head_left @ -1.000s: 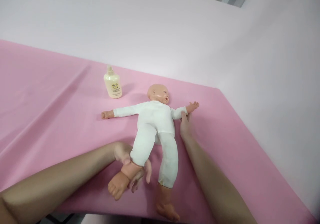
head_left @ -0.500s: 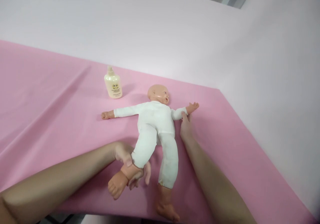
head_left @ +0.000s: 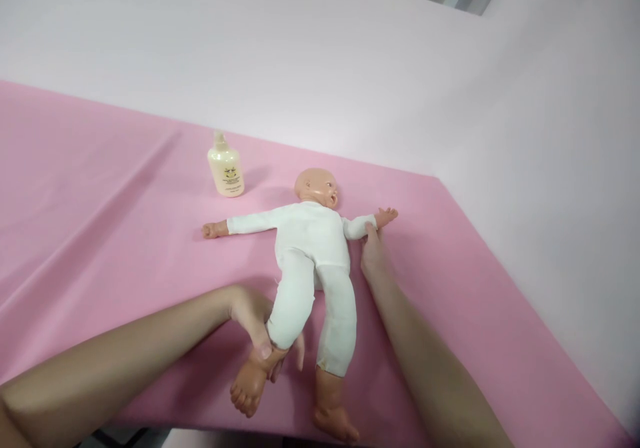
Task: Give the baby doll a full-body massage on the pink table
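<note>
A baby doll (head_left: 313, 231) with a white cloth body lies on its back on the pink surface, its head turned to the right and arms spread. My left hand (head_left: 260, 328) is wrapped round the lower part of the doll's left-side leg, thumb on top near the ankle, with some fingers passing beneath it. That leg's bare foot points down toward the front. My right hand (head_left: 373, 245) holds the doll's right-side forearm at the sleeve; its fingers are partly hidden beneath the arm. The other leg rests straight, untouched.
A pale yellow pump bottle (head_left: 227, 171) stands upright left of the doll's head. The pink cloth (head_left: 115, 188) has a long crease at the left. White walls (head_left: 200, 48) rise behind and to the right.
The held leg's foot has swung a little to the right and down, and my left hand has shifted with it. My right hand has barely moved.
</note>
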Available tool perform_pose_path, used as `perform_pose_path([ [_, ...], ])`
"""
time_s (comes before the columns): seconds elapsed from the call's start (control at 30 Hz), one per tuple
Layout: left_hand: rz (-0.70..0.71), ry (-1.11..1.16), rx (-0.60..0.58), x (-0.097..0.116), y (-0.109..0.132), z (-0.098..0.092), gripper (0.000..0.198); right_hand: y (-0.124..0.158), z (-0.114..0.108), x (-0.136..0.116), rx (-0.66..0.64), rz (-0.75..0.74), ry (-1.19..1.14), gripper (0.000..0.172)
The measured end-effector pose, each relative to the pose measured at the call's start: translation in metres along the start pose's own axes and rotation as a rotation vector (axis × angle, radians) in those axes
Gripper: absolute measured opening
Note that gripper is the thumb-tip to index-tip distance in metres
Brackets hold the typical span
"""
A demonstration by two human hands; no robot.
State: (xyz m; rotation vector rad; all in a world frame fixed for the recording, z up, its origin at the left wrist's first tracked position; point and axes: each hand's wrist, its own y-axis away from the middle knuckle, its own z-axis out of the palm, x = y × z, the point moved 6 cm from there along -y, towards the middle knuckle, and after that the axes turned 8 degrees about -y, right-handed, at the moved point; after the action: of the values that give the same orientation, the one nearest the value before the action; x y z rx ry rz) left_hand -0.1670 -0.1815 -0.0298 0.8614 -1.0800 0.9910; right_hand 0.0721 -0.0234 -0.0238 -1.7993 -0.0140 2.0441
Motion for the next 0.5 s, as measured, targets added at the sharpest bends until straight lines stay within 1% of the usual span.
perform_pose_path([
  [0.17,-0.017,0.007,0.017,-0.0038,0.0005,0.0001,0.073,-0.0007,-0.0003,-0.0007,0.014,-0.004,-0.003,0.079],
  [0.27,-0.014,0.022,0.036,-0.0070,0.0010,-0.0011,0.073,0.0000,0.0002,-0.0020,0.020,-0.009,-0.008,0.079],
  [0.4,-0.001,0.015,0.007,-0.0087,0.0017,-0.0011,0.075,0.0013,0.0011,-0.0037,0.024,-0.016,-0.018,0.078],
  [0.5,-0.004,0.020,0.008,-0.0083,0.0021,-0.0017,0.079,0.0020,0.0013,-0.0050,0.023,-0.025,-0.014,0.077],
])
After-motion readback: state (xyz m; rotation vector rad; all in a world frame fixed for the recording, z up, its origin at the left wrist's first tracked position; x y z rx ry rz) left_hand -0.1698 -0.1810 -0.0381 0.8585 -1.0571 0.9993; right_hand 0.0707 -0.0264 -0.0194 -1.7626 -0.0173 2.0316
